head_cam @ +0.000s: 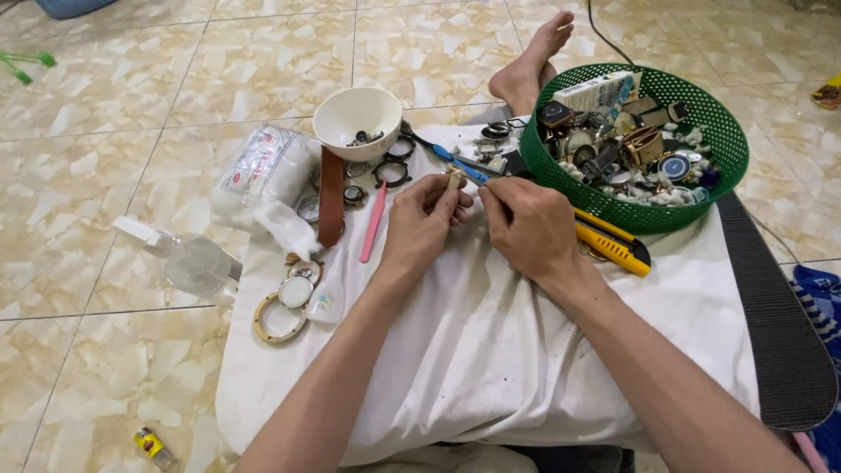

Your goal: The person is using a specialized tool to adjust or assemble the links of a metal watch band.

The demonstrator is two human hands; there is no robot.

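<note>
Hands: two. The left hand (423, 221) pinches a small beige part (454, 180) between thumb and fingertips; the right hand (526, 226) has its fingers pressed together right at that part, and whether it grips a tool I cannot tell.
Small part: one, held up between both hands, above the middle of the white cloth (491, 350).
Basket: one green mesh basket (731, 153), right of the hands, heaped with watch pieces and bits of cotton; too many to count.
Bowl: one white bowl (357, 118), beyond the left hand, a few dark bits inside.
Knife: one yellow utility knife (613, 245), just beside the right hand.
Leather strap: one, brown (331, 197), left of the bowl.
Pink stick: one (373, 224), beside the strap.
Rings: one tan ring (279, 320) at the cloth's left edge, several dark ones near the bowl.
Bottle: one clear spray bottle (188, 258) on the floor.
Surface: white cloth spread over the lap.
Room: floor (105, 149) of beige marbled tiles; one bare foot (530, 66) beyond the cloth.
</note>
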